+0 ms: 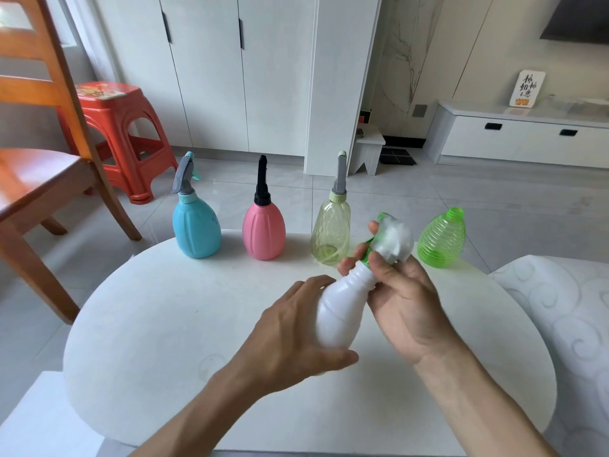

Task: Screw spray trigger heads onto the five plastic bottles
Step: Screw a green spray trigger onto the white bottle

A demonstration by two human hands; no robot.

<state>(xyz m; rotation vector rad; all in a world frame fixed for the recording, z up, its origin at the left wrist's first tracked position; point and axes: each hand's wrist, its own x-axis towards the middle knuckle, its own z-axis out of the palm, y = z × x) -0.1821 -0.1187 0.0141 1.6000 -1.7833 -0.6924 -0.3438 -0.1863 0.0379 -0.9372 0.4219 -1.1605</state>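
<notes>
Above the round white table (164,324) on pale tiles, both hands: left (290,338) gripping white bottle (342,311), right (402,298) its trigger head (393,240)

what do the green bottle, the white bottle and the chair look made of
Green bottle: see-through ribbed plastic, glossy; light passes through it.
White bottle: opaque plastic, smooth with a soft sheen.
Chair: likely varnished wood; orange-brown, shiny seat.

Two bare forearms are seen entering from the lower edge of the view, each ending in an ungloved hand: the left hand (293,338) and the right hand (403,311). No sleeves, rings, watches or bracelets are worn. Short, unpainted fingernails are shown.
</notes>
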